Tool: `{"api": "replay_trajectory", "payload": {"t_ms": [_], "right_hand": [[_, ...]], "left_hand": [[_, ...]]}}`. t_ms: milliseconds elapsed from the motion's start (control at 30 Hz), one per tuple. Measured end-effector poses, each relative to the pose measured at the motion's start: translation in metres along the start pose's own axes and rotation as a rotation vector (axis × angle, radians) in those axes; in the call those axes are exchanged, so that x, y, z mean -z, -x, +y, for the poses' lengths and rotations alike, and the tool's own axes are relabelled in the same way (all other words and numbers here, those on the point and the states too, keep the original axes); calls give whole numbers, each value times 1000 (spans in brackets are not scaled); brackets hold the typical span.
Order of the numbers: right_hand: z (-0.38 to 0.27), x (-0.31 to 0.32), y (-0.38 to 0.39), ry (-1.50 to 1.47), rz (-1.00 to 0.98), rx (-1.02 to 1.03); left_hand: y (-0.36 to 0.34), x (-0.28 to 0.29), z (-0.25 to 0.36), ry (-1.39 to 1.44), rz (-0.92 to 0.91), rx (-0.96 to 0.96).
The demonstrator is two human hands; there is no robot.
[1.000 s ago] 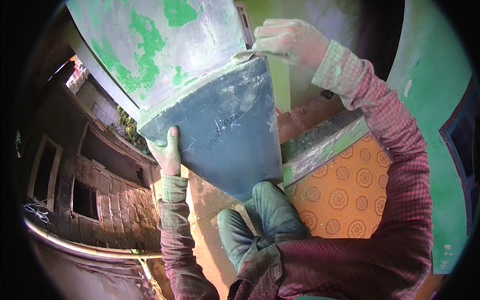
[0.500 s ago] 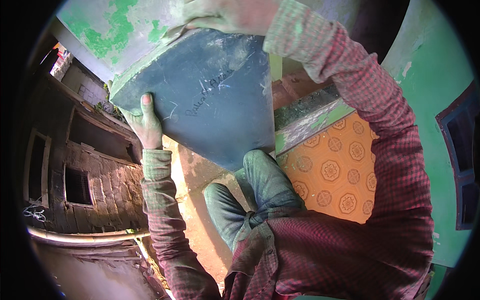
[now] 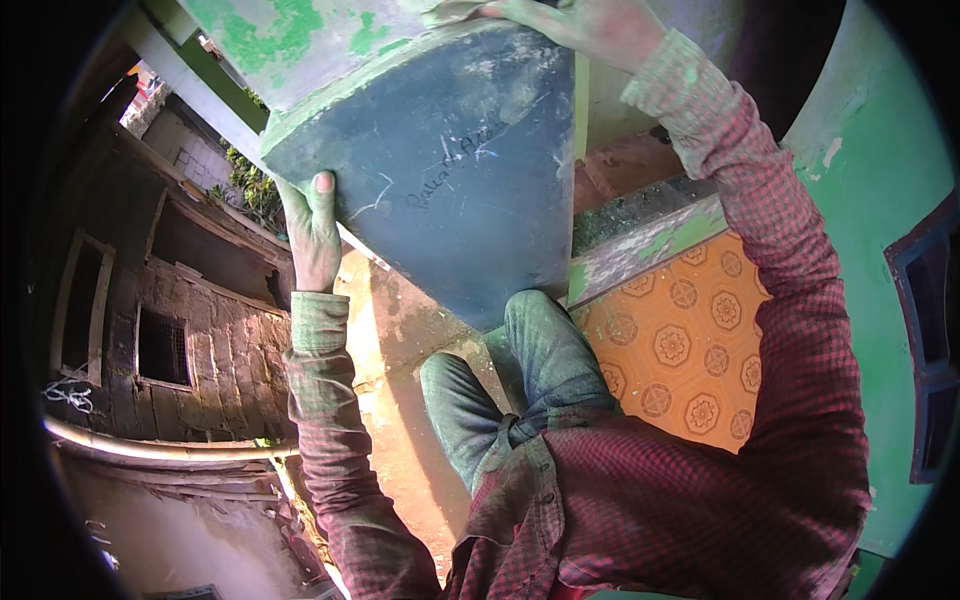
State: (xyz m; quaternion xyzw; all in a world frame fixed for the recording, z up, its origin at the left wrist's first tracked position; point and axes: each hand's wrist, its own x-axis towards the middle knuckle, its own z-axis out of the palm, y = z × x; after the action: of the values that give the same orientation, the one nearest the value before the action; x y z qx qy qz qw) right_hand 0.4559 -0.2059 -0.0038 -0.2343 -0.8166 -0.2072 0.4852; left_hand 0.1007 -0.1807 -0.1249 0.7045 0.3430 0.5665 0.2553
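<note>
A dark blue-grey panel (image 3: 450, 190) with scratches and scrawled marks stands tilted in front of me, its narrow side edge pale green. My left hand (image 3: 316, 235) grips the panel's left corner, thumb on the dark face and fingers behind the edge. At the top, my right hand (image 3: 590, 28) lies along the upper edge, its fingers bent together over it. A pale bit shows by those fingertips, too cut off by the picture's rim to name. The panel's lower corner is close to my knees.
Orange patterned floor tiles (image 3: 675, 345) lie right of my legs, behind a worn green-and-white sill (image 3: 650, 240). A green wall (image 3: 880, 120) with a blue-framed window (image 3: 930, 320) rises at right. Left stand a weathered wooden wall (image 3: 225, 370) and a bamboo pole (image 3: 170, 452).
My right hand has moved right along the panel's upper edge. The left hand keeps its grip at the corner, and the whole view has shifted slightly.
</note>
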Motion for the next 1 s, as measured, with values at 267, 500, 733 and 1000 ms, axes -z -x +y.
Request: {"api": "replay_trajectory", "payload": {"t_ms": [267,500,733,1000], "right_hand": [[-43,-74,-33,155,-167,-37],[-58,-93,-46,81,36,15],[-74,-112,-31,100,163,270],[-110,-159,9,268,58,304]], "left_hand": [[17,17,9,-234,-124,-80],[59,-13,-18,-290,-41,7],[85,-14,-57,-360,-41,77],[103,-33,-59,-215,-10,191]]}}
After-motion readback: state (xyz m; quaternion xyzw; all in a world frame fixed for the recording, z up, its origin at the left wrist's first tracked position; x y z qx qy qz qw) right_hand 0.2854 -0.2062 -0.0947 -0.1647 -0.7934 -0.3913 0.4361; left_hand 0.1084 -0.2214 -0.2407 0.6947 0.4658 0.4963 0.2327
